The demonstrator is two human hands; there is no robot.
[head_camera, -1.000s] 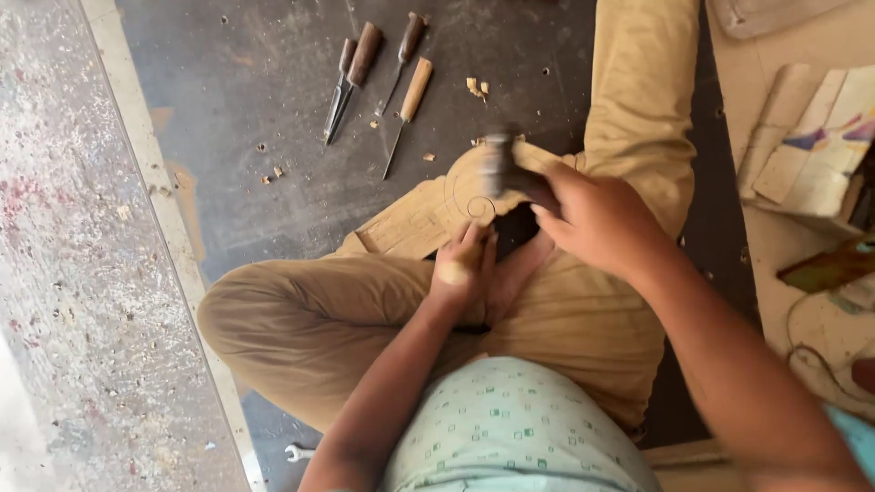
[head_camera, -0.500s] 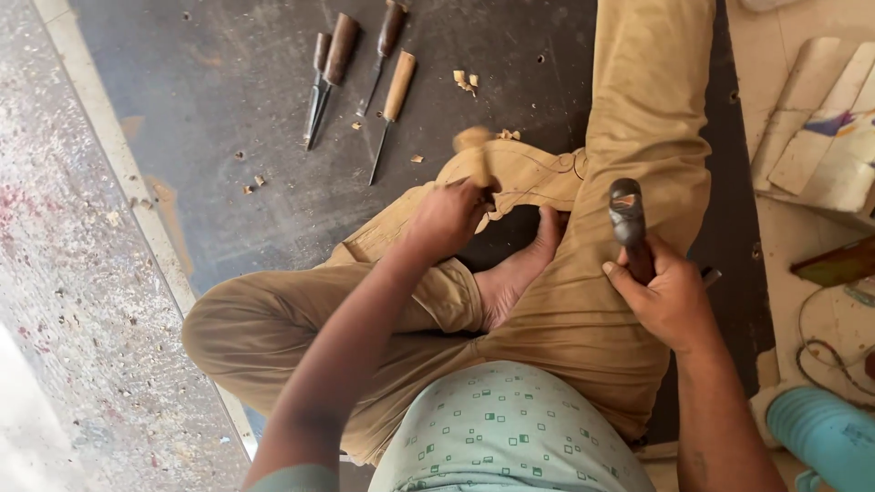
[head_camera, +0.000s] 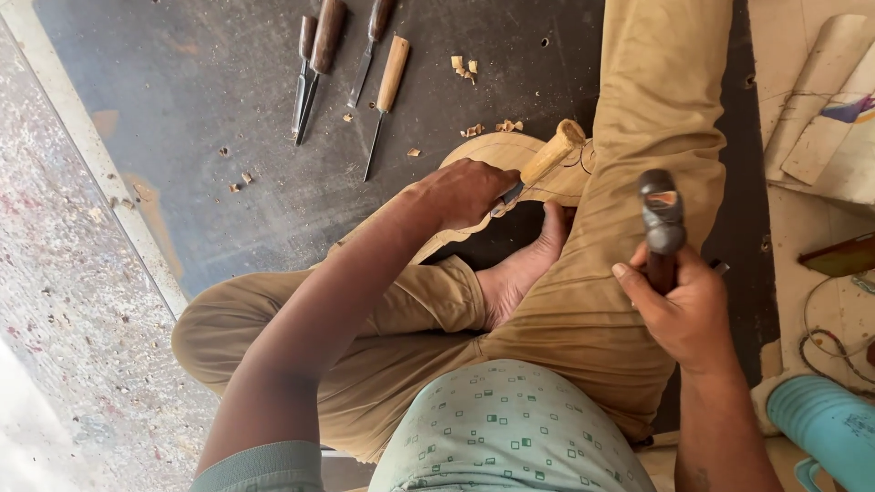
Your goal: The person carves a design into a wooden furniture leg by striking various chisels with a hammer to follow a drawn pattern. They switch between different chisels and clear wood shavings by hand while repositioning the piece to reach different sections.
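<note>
Over the wooden workpiece (head_camera: 510, 150), left hand (head_camera: 465, 191) grips a chisel (head_camera: 542, 164); right hand (head_camera: 688, 310) clasps a hammer (head_camera: 662, 223).

four chisels (head_camera: 346, 68) lie on the floor (head_camera: 210, 155) beyond the carved board (head_camera: 497, 150), left of the outstretched leg (head_camera: 661, 100).

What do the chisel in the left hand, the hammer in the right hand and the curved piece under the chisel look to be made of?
Pale-handled chisel in the left hand: light, matte wooden handle, grey blade that looks like steel. Dark-headed hammer in the right hand: head looks like worn dark metal, with a dull sheen; the shaft is mostly hidden. Curved tan workpiece: pale bare wood, likely unfinished, with matching chips nearby.
</note>
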